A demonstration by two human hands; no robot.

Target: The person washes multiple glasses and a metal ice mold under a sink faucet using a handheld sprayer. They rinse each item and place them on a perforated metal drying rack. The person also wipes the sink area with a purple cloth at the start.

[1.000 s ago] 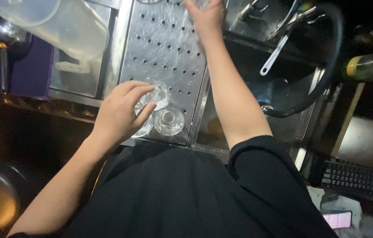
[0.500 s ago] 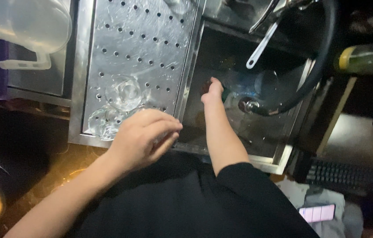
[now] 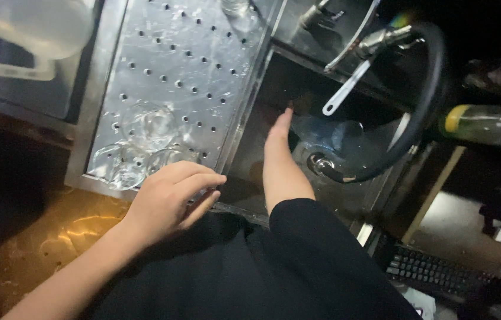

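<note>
My left hand rests on the near edge of a perforated steel drain board, fingers curled and holding nothing. Just beyond it three clear upturned glasses stand close together on the board. My right hand reaches down into the dark sink basin, fingers straight, next to a clear glass object that lies in the sink. Whether the fingers touch that object is unclear. A black sleeve covers my right upper arm.
A black hose loops over the sink beside a metal tap fitting. A clear plastic jug sits at the far left. A bottle with a yellow cap lies at right, a keyboard below it.
My right hand came back from the far end of the drain board and dropped into the sink. My left hand left the glasses and now lies on the board's near edge.
</note>
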